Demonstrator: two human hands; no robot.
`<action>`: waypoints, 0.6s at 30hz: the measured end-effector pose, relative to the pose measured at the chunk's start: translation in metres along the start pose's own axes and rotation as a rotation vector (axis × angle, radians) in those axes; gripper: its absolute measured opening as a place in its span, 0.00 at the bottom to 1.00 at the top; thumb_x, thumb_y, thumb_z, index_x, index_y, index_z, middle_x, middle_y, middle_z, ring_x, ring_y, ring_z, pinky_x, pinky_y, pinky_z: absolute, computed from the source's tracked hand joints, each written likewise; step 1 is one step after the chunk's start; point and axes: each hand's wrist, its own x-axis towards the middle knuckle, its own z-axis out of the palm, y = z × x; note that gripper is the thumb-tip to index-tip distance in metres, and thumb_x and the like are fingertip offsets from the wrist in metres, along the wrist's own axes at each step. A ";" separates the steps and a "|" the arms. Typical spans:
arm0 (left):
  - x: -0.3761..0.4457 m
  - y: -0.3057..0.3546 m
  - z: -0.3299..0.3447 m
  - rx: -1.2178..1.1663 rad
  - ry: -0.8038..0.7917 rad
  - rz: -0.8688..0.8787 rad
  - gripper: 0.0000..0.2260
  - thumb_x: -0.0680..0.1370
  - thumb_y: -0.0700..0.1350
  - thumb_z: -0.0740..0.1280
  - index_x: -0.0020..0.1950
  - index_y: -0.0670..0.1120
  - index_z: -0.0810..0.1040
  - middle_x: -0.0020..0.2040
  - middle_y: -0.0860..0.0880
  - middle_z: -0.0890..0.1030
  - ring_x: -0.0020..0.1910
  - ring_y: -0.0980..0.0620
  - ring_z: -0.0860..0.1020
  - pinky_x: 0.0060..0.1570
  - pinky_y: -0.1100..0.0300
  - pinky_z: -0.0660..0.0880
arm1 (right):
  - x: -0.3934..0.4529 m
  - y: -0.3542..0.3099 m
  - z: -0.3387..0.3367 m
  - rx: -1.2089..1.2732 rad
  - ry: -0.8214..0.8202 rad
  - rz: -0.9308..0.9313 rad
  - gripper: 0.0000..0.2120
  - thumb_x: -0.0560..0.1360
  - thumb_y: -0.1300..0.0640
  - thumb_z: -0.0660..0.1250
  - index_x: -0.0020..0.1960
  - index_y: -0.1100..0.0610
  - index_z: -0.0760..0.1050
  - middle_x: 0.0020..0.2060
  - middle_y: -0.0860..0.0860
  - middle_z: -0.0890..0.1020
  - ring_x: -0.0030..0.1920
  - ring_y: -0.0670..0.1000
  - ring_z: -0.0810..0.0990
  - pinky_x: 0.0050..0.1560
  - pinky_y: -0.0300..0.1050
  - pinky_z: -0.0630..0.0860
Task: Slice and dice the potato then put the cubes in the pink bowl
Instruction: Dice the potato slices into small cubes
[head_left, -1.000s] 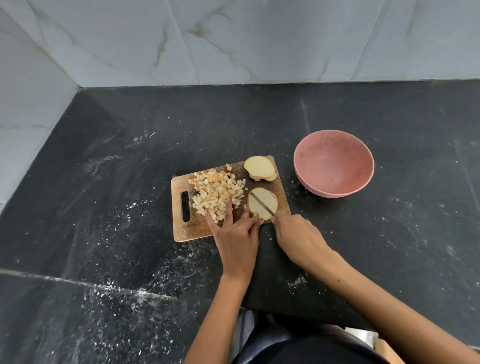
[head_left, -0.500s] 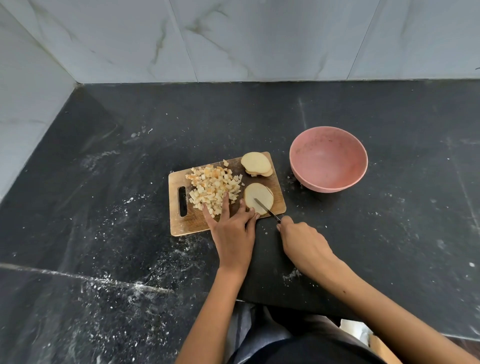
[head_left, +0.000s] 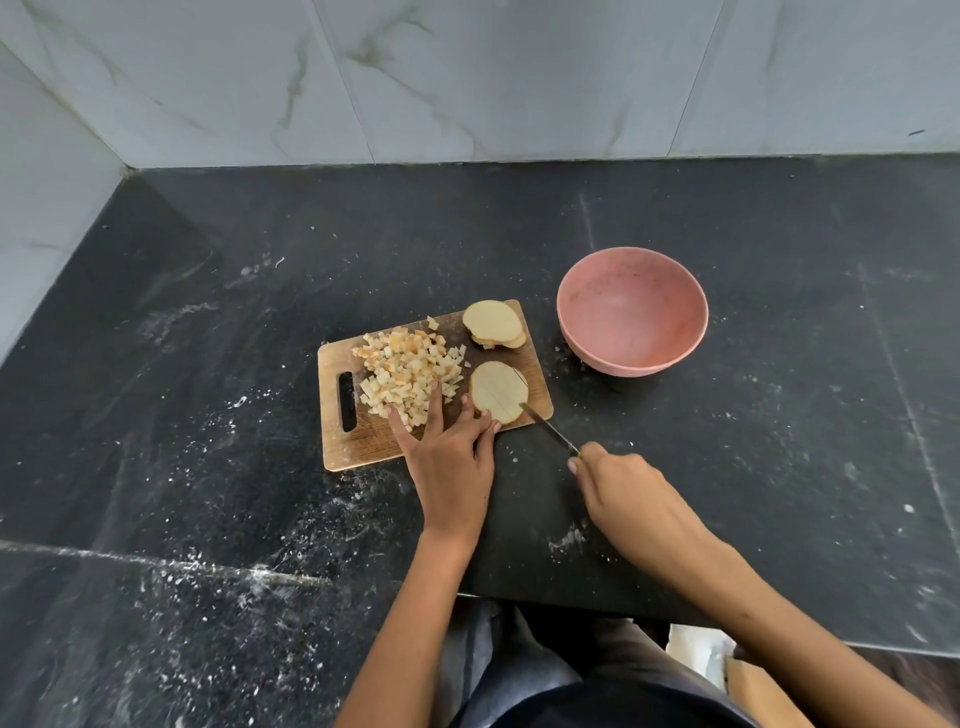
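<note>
A wooden cutting board (head_left: 363, 447) lies on the black counter. A pile of potato cubes (head_left: 408, 376) covers its left half. A round potato slice (head_left: 498, 391) with cut lines lies at the board's right front, and a stack of slices (head_left: 493, 323) sits at the back right corner. My left hand (head_left: 449, 452) rests flat on the board, its fingertips touching the slice and the cubes. My right hand (head_left: 621, 491) grips a knife (head_left: 548, 429) whose tip sits at the slice's right edge. The pink bowl (head_left: 632, 312) stands empty right of the board.
White marble tile walls close the counter at the back and left. White specks and smears dot the dark counter (head_left: 208, 493). The counter's front edge runs just below my arms, with my lap beneath it.
The knife has been drawn back out of the slice toward me, leaving cut lines in it. My right hand has moved back and to the right. My left hand stays put.
</note>
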 end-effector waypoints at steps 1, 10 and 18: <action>0.000 0.001 0.000 -0.003 0.001 0.002 0.04 0.72 0.42 0.75 0.46 0.47 0.85 0.52 0.47 0.84 0.68 0.42 0.72 0.72 0.41 0.42 | 0.004 -0.004 -0.001 0.020 0.014 -0.003 0.13 0.84 0.49 0.49 0.47 0.56 0.64 0.41 0.56 0.76 0.43 0.59 0.77 0.43 0.51 0.73; 0.002 0.000 -0.003 0.016 -0.005 0.029 0.04 0.71 0.42 0.76 0.44 0.47 0.85 0.51 0.48 0.85 0.66 0.41 0.74 0.71 0.37 0.46 | 0.048 -0.043 0.009 -0.038 0.036 -0.031 0.10 0.83 0.55 0.52 0.58 0.58 0.68 0.51 0.57 0.78 0.51 0.59 0.79 0.42 0.49 0.70; 0.003 0.000 -0.004 0.029 -0.012 0.015 0.05 0.70 0.40 0.76 0.43 0.47 0.85 0.51 0.47 0.85 0.65 0.41 0.75 0.69 0.35 0.50 | 0.059 -0.057 0.021 -0.093 0.030 0.019 0.09 0.81 0.62 0.54 0.60 0.59 0.66 0.54 0.57 0.79 0.52 0.59 0.80 0.43 0.49 0.71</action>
